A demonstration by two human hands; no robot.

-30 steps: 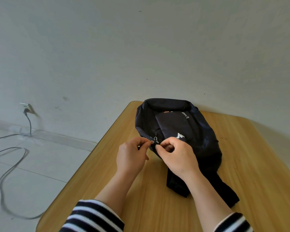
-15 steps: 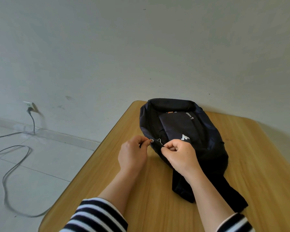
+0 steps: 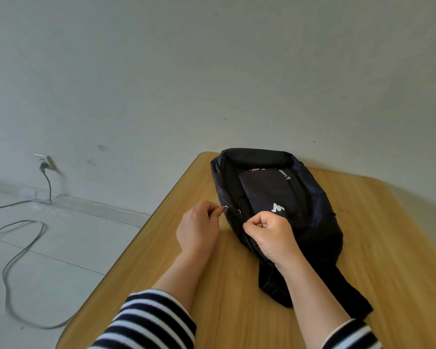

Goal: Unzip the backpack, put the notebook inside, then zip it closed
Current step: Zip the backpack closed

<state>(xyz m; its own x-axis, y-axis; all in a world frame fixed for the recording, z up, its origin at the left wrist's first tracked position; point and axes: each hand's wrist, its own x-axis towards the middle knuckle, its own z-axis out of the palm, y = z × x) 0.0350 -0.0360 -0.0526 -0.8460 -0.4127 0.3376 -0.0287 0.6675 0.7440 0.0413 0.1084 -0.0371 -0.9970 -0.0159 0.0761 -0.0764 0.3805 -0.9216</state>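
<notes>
Pinched together, the fingers of my left hand (image 3: 199, 229) hold a small metal zipper pull (image 3: 225, 208) at the left side of the backpack (image 3: 312, 210). The fingers of my right hand (image 3: 271, 235) are curled shut and nip the dark fabric beside the zipper line, on the backpack's near left edge, just right of the left hand. The backpack is black and lies flat on the wooden worktop (image 3: 400, 235), its far end close to the wall (image 3: 211, 71), with a white logo (image 3: 277, 207) on its front pocket just beyond my right knuckles. Its strap end trails from the near end of the backpack under my right forearm. Both my sleeves are striped black and white. Left of the backpack, off the worktop, a grey cable (image 3: 23, 248) runs across the tiled floor from a wall socket (image 3: 42, 162).
</notes>
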